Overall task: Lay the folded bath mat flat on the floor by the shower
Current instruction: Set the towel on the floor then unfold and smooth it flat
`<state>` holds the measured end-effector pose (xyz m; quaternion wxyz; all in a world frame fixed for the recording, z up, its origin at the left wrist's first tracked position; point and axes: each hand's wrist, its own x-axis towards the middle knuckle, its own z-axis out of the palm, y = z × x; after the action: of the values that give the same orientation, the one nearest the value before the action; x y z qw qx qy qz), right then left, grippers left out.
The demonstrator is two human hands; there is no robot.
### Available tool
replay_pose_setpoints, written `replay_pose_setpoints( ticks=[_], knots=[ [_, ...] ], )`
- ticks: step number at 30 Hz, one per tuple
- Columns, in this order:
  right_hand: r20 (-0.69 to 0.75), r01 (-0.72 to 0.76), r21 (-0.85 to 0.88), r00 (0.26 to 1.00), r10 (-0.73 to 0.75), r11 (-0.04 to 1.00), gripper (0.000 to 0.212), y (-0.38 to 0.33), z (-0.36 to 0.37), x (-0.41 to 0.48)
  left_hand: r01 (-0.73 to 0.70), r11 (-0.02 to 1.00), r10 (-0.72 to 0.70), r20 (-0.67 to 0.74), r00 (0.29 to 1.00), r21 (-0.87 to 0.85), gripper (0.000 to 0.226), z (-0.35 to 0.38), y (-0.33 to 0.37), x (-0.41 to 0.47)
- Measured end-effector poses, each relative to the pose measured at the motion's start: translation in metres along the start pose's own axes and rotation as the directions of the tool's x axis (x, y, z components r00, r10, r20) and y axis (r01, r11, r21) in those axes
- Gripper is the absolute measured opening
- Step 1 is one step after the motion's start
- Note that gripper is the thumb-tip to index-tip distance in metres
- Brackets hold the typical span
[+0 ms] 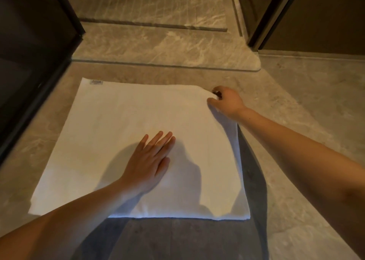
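Observation:
A white bath mat (122, 133) lies spread out on the marble floor, just in front of the raised shower threshold (169, 48). A small label shows at its far left corner. My left hand (150, 161) rests flat, fingers spread, on the middle of the mat. My right hand (226, 100) is at the mat's far right corner with fingers pinched on the cloth edge. The right edge of the mat is slightly lifted and creased below that hand.
A dark-framed glass panel (39, 52) stands along the left side of the mat. Another dark door frame (276, 16) rises at the back right. Marble floor (316, 105) stretches to the right of the mat. My shadow falls on the mat's near edge.

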<state>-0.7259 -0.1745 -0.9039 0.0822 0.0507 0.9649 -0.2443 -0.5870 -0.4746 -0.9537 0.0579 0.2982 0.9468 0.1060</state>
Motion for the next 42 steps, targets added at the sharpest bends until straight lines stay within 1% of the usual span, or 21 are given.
replay_pose_setpoints(
  ticks=[2, 4, 6, 8, 11, 14, 18, 21, 24, 26, 27, 29, 31, 32, 33, 34, 35, 36, 38, 40, 42],
  knots=[
    [0.055, 0.055, 0.002, 0.997, -0.055, 0.998, 0.032, 0.002, -0.004, -0.001, 0.005, 1.0, -0.005, 0.001, 1.0, 0.002, 0.056, -0.001, 0.001, 0.0],
    [0.076, 0.061, 0.101, 0.995, -0.069, 0.993, 0.026, 0.002, -0.005, -0.005, -0.005, 1.0, 0.005, 0.004, 1.0, 0.002, 0.056, -0.001, 0.001, 0.002],
    [0.087, 0.072, 0.183, 0.992, -0.089, 0.98, 0.031, 0.004, -0.008, -0.006, -0.039, 0.999, 0.039, 0.004, 0.999, 0.021, 0.056, -0.003, -0.001, 0.008],
    [0.168, 0.077, 0.221, 0.979, -0.116, 0.972, 0.034, 0.007, -0.016, -0.005, -0.064, 0.997, 0.064, -0.009, 0.998, 0.032, 0.056, -0.008, -0.003, 0.024],
    [0.289, -0.013, 0.356, 0.952, -0.097, 0.934, 0.036, 0.012, -0.03, -0.005, -0.026, 0.999, 0.025, -0.061, 0.998, -0.024, 0.055, -0.012, -0.005, 0.056],
    [0.337, -0.119, 0.446, 0.941, -0.043, 0.887, 0.03, 0.011, -0.032, -0.005, 0.02, 0.999, -0.024, -0.096, 0.995, -0.043, 0.055, -0.008, -0.005, 0.075],
    [0.394, -0.304, 0.657, 0.918, 0.029, 0.69, 0.026, 0.009, -0.031, -0.005, -0.007, 0.999, -0.002, -0.18, 0.984, -0.05, 0.052, 0.0, -0.008, 0.076],
    [0.365, -0.299, 0.713, 0.93, 0.028, 0.633, 0.027, 0.013, -0.031, -0.009, -0.014, 0.999, 0.004, -0.192, 0.981, -0.049, 0.052, 0.0, -0.009, 0.076],
    [0.32, -0.311, 0.779, 0.944, 0.082, 0.544, 0.033, 0.012, -0.031, -0.014, -0.01, 0.999, 0.001, -0.189, 0.982, -0.049, 0.053, -0.001, -0.008, 0.076],
    [0.24, -0.267, 0.81, 0.963, 0.119, 0.522, 0.04, 0.011, -0.032, -0.016, -0.009, 0.999, -0.001, -0.189, 0.982, -0.051, 0.053, -0.003, -0.007, 0.075],
    [0.152, -0.199, 0.799, 0.98, 0.129, 0.568, 0.041, 0.011, -0.033, -0.016, -0.009, 0.998, -0.001, -0.188, 0.982, -0.056, 0.053, -0.003, -0.007, 0.075],
    [-0.088, 0.0, 0.696, 0.993, 0.085, 0.718, 0.038, 0.008, -0.034, -0.018, -0.007, 0.998, -0.004, -0.178, 0.984, -0.061, 0.053, -0.004, -0.008, 0.075],
    [-0.273, 0.188, 0.491, 0.96, -0.054, 0.851, 0.035, 0.007, -0.029, -0.022, -0.001, 0.998, -0.009, -0.164, 0.986, -0.06, 0.053, -0.003, -0.007, 0.076],
    [-0.31, 0.246, 0.318, 0.94, -0.145, 0.916, 0.035, 0.006, -0.024, -0.023, 0.003, 0.998, -0.012, -0.158, 0.987, -0.061, 0.054, -0.003, -0.007, 0.076],
    [-0.296, 0.266, 0.103, 0.928, -0.226, 0.958, 0.037, 0.005, -0.017, -0.026, 0.004, 0.998, -0.014, -0.156, 0.988, -0.061, 0.054, -0.003, -0.008, 0.076],
    [-0.254, 0.259, -0.099, 0.927, -0.276, 0.961, 0.04, 0.004, -0.006, -0.031, 0.004, 0.998, -0.013, -0.156, 0.988, -0.06, 0.054, -0.003, -0.008, 0.076],
    [-0.207, 0.249, -0.233, 0.932, -0.298, 0.94, 0.045, 0.002, 0.007, -0.036, 0.004, 0.998, -0.012, -0.157, 0.988, -0.056, 0.054, -0.003, -0.009, 0.076],
    [-0.154, 0.238, -0.288, 0.945, -0.29, 0.928, 0.05, -0.001, 0.022, -0.044, 0.005, 0.999, -0.013, -0.155, 0.988, -0.052, 0.053, -0.003, -0.009, 0.076],
    [-0.062, 0.19, -0.271, 0.975, -0.214, 0.944, 0.058, -0.009, 0.051, -0.061, 0.009, 0.999, -0.016, -0.147, 0.989, -0.046, 0.053, -0.001, -0.009, 0.076],
    [-0.04, 0.133, -0.241, 0.988, -0.147, 0.961, 0.059, -0.008, 0.071, -0.072, -0.001, 0.998, -0.006, -0.124, 0.992, -0.06, 0.053, -0.001, -0.01, 0.076],
    [-0.045, 0.119, -0.247, 0.99, -0.134, 0.962, 0.06, -0.004, 0.074, -0.072, -0.033, 0.998, 0.029, -0.098, 0.995, -0.045, 0.053, -0.004, -0.026, 0.075]
  ],
)
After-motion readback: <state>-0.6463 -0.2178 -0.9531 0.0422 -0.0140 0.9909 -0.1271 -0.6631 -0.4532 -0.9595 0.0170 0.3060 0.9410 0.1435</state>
